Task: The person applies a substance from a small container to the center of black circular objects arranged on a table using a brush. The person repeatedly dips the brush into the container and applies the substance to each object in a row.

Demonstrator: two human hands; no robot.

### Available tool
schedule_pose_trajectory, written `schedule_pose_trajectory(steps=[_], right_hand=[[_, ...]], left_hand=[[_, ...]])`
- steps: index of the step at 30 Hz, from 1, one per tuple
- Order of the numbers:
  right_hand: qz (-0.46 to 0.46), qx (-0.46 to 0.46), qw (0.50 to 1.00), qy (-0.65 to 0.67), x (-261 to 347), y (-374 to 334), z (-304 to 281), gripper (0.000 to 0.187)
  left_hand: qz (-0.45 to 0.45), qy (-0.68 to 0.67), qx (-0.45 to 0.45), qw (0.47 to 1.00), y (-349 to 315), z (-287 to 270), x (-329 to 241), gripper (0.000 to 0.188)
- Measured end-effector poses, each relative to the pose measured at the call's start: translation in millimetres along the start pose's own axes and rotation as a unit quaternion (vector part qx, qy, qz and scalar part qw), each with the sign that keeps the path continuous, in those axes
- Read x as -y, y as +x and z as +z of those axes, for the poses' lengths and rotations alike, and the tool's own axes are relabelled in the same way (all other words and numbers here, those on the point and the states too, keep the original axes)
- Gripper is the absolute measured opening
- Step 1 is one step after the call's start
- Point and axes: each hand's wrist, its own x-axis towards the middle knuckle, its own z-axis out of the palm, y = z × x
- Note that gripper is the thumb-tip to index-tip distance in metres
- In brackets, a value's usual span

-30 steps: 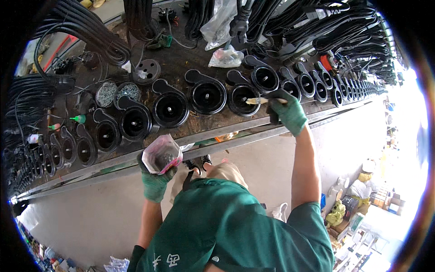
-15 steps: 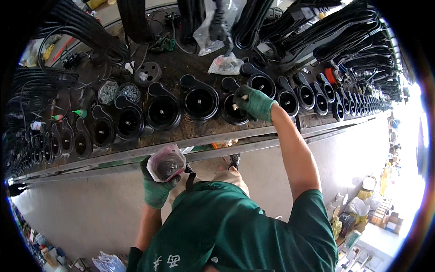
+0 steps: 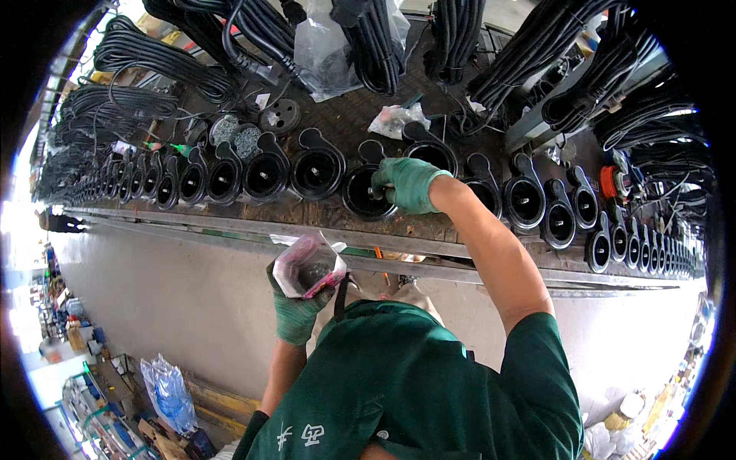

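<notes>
My gloved left hand (image 3: 296, 313) is closed around a cut-open clear plastic container (image 3: 307, 267) with pink on its sides, held in front of the bench edge. Small dark pieces lie inside it, too blurred to name. My gloved right hand (image 3: 412, 184) reaches over a round black housing (image 3: 357, 201) with a rounded tab. Its fingers are pinched together at the small metal post in the housing's middle; what they hold, if anything, is hidden. Similar housings, such as the black housing (image 3: 317, 170) to the left, stand in a long row, each with a post inside.
Coiled black cables (image 3: 376, 54) hang and lie along the back. Two round tubs of small metal parts (image 3: 247, 142), a dark disc with holes (image 3: 280, 116) and a plastic bag (image 3: 399, 120) sit behind the row. An orange spool (image 3: 609, 182) is at right. The metal bench edge (image 3: 429, 244) runs in front.
My view has turned, so the bench sits differently. My right hand's fingers have come down into the housing, at its post. My left hand still holds the container.
</notes>
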Motion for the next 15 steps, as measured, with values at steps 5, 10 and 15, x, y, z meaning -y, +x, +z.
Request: schedule_pose_trajectory(steps=[5,10,15], right_hand=[[0.009,-0.168,0.967,0.193,-15.0,-62.0,-33.3,0.023],[0.131,-0.290,0.872,0.373,-27.1,-128.8,-51.5,0.025],[0.152,-0.287,0.872,0.367,-70.9,-117.5,-14.5,0.025]], left_hand=[[-0.031,0.023,-0.011,0.999,-11.1,22.8,-3.3,0.084],[0.007,0.007,-0.017,1.000,-6.4,32.9,11.2,0.086],[-0.020,-0.057,-0.027,0.998,6.0,46.4,10.6,0.083]])
